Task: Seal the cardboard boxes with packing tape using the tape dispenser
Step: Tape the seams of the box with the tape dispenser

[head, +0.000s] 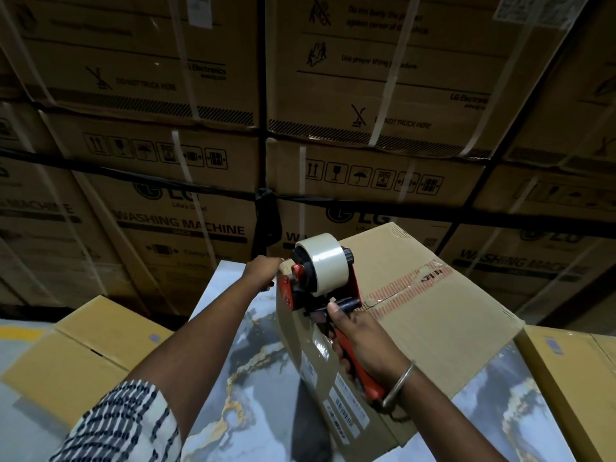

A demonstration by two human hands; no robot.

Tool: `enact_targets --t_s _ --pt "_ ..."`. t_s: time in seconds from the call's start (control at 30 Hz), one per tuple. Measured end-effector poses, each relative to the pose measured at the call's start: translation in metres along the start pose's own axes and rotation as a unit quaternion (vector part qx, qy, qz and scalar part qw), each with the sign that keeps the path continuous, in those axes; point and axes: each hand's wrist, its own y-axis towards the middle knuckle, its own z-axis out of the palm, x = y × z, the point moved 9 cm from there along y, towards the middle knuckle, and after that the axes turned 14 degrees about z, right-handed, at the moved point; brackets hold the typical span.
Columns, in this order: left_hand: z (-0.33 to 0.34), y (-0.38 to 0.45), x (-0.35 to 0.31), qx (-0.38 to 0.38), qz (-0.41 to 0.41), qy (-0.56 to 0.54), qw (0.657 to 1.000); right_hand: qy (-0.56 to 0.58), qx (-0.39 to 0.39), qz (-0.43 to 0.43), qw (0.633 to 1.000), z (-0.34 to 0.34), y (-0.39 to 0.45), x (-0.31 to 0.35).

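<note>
Right hand [358,341] grips the dispenser [320,278] at the box [433,315] edge; left hand [263,271] pinches its far corner steady.

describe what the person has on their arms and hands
The left arm wears a loose sleeve in white with a dark blue dashed pattern, ending near the elbow. The right wrist carries a plain metal bangle. Both hands, left hand and right hand, are bare, without gloves.

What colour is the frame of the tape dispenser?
Red, with black parts around the roll; the tape dispenser shows best in the head view, the only view.
</note>
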Motion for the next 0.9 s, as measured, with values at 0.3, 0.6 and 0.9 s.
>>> enact_targets --t_s 0.3,0.6,0.9 --pt "-0.007 -0.019 -0.029 -0.009 0.166 0.087 0.982 -0.015 -0.007 0.007 1.0 0.001 0.001 0.004" --pt "-0.011 -0.025 -0.039 0.017 0.184 0.169 0.968 -0.072 -0.004 0.02 0.997 0.001 -0.002 0.007" --pt "-0.006 -0.02 -0.03 -0.013 0.179 0.096 0.979 -0.082 0.026 0.037 0.996 -0.018 -0.048 -0.025"
